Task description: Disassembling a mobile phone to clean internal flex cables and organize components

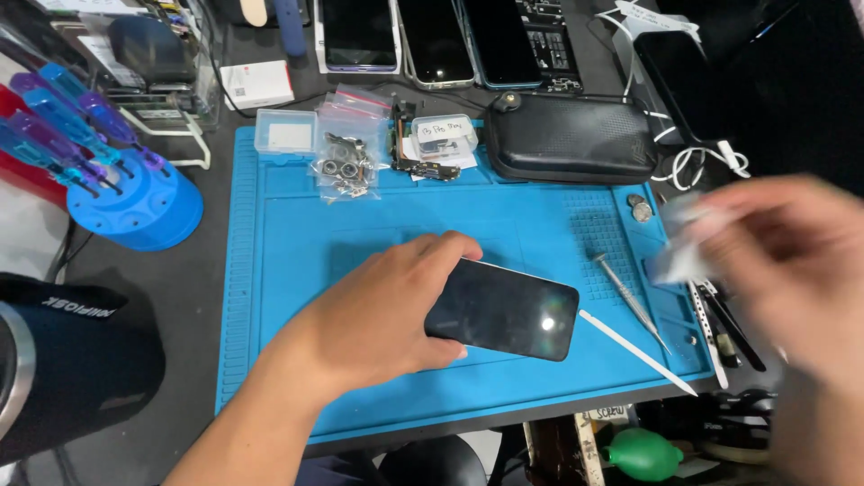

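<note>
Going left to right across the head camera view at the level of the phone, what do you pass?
Black cylindrical speaker → left hand → black glossy smartphone on the blue silicone work mat → white plastic spudger stick → blurred right hand.

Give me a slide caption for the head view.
Left hand steadies a dark phone on a blue mat; blurred right hand holds something pale.
</note>
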